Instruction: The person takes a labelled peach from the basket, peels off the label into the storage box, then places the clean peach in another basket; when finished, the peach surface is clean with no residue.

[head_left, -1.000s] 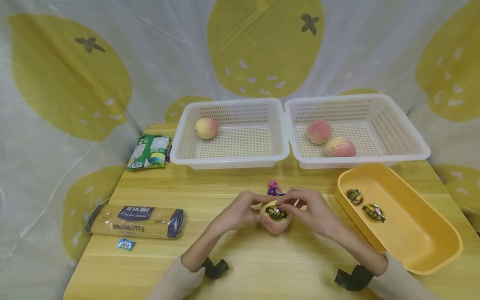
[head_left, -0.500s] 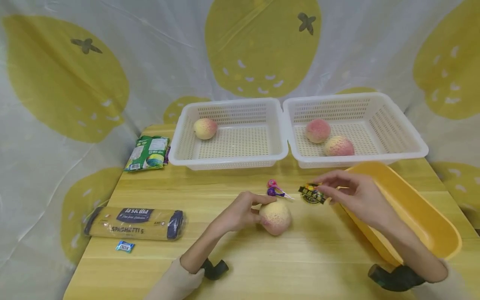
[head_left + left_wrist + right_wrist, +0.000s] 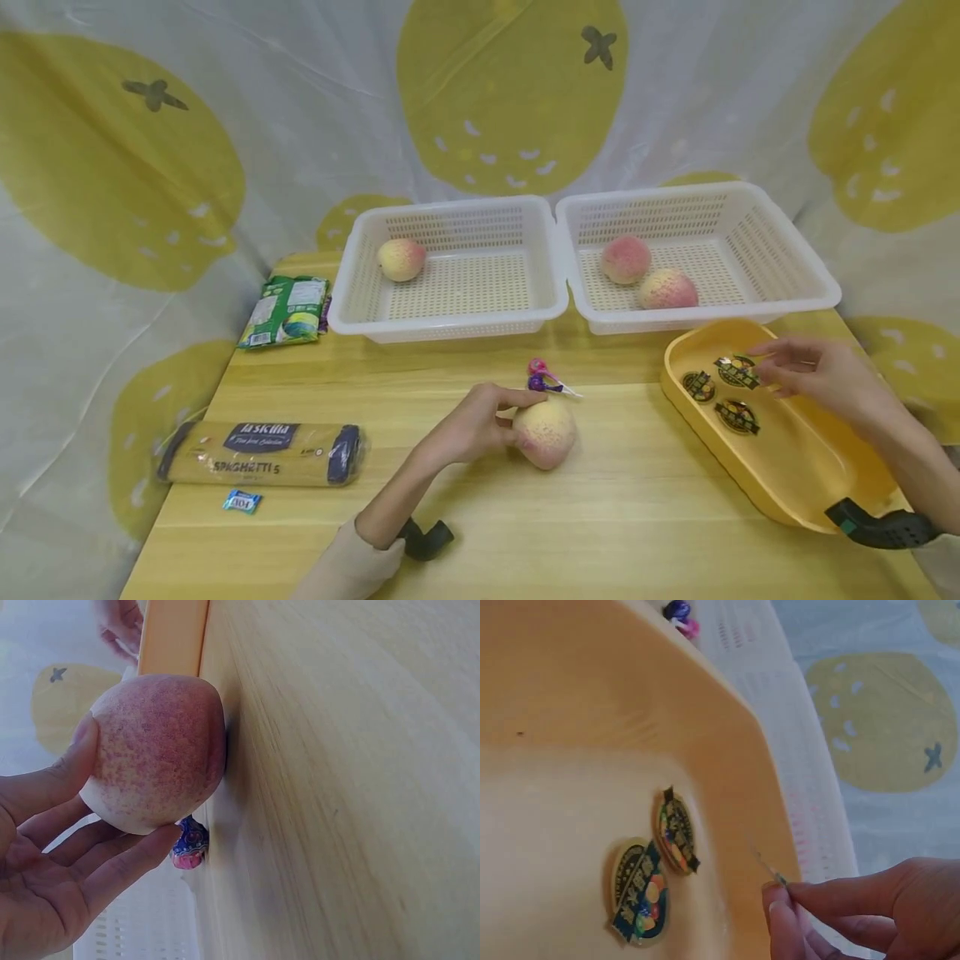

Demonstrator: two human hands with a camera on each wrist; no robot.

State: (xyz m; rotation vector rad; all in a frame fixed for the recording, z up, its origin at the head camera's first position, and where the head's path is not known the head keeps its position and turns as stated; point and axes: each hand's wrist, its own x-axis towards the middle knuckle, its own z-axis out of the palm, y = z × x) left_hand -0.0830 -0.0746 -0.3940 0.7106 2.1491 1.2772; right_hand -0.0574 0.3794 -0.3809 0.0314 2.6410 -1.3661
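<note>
My left hand (image 3: 480, 423) holds a yellow-and-pink peach (image 3: 545, 433) on the wooden table, thumb and fingers around its side, as the left wrist view also shows. The peach has no label on the part seen from above. Over the orange-yellow tray (image 3: 787, 467) at the right, my right hand (image 3: 828, 379) pinches a dark label sticker (image 3: 737, 372) between thumb and fingertips. In the right wrist view that sticker appears edge-on, above the tray floor. Two similar stickers, one nearer the tray's left wall (image 3: 698, 387) and another sticker (image 3: 738, 417), lie inside the tray.
Two lollipops (image 3: 540, 376) lie behind the peach. At the back stand a white basket (image 3: 450, 327) with one peach (image 3: 402, 259) and another basket (image 3: 712, 317) with two peaches (image 3: 667, 289). A spaghetti pack (image 3: 258, 454), small blue packet (image 3: 242, 501) and green bag (image 3: 285, 311) lie left.
My right hand has lifted the sticker off the peach and carried it right, over the tray. The left hand keeps holding the peach in place. The head view has shifted slightly.
</note>
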